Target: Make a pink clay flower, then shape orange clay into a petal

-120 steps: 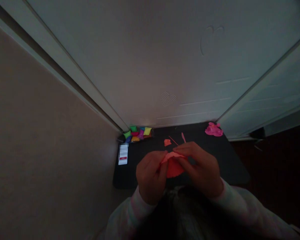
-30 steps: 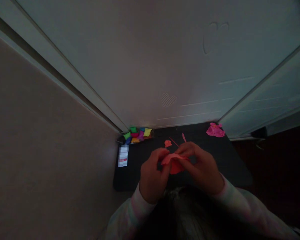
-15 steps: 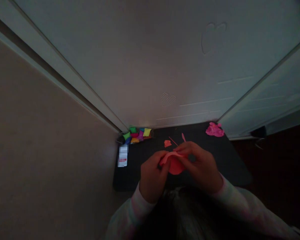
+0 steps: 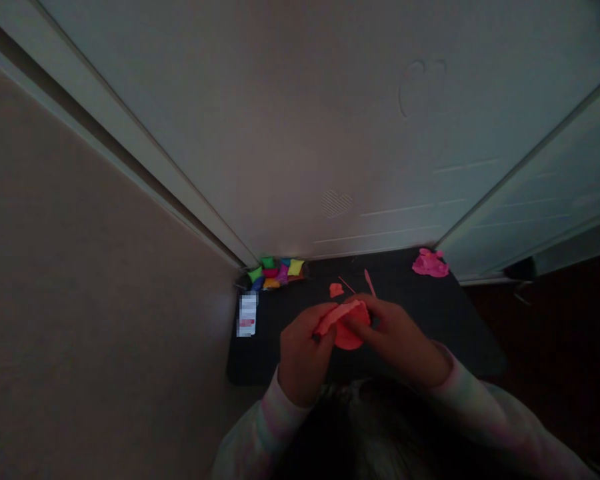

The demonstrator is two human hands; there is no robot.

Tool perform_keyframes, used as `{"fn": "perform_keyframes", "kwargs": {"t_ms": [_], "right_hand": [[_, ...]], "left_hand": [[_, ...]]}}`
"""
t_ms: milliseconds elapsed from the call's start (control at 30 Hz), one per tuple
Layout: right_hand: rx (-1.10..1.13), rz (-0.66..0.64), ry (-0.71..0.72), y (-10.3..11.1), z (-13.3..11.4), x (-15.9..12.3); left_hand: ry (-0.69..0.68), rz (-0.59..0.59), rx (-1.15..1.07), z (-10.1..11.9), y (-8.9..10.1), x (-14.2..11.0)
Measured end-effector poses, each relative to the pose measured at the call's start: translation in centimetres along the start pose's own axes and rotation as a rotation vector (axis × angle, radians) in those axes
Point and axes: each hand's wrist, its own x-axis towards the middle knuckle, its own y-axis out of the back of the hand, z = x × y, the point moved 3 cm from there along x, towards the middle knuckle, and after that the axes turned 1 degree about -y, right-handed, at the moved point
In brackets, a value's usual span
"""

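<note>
Between my two hands is a flattened, bowl-like piece of coral-pink modelling clay with a raised, uneven rim. My left hand pinches its left side, thumb inside and fingers behind. On the right side, my right hand grips the rim with its thumb pressed toward the inside. Just beyond the hands, a small coral clay lump lies on the dark table. A thin pink stick and a pink knife-shaped tool lie beside it, the tool's near end close to my right fingers.
Colourful clay packets lie at the table's back left corner. A phone with a lit screen is in front of them. A bright pink clay mass sits at the back right. A white panel with raised hearts stands behind the table.
My right fingers have shifted lower along the rim, and more of the clay's folded upper edge shows. Both hands stay on the clay. The view has tilted slightly.
</note>
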Motion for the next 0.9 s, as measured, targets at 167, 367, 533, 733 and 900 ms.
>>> {"fn": "perform_keyframes", "kwargs": {"t_ms": [167,367,533,733,900], "right_hand": [[0.084,0.072,0.040,0.6,0.1,-0.6],[0.052,0.057,0.275,0.6,-1.0,-1.5],[-0.021,0.133,0.181,-1.4,-1.1,-1.9],[0.230,0.304,-0.079,-3.5,0.9,-2.8],[0.644,0.051,-0.288,-6.1,1.8,-4.0]], "left_hand": [[-0.007,-0.231,-0.435,0.0,0.4,-0.4],[0.406,-0.260,-1.158,-0.7,0.3,-0.2],[0.536,-0.186,-1.039,0.3,-1.6,-1.1],[0.461,-0.005,-0.803,-0.6,-2.7,-2.4],[0.490,0.092,-0.849,-1.6,-2.7,-3.7]]}}
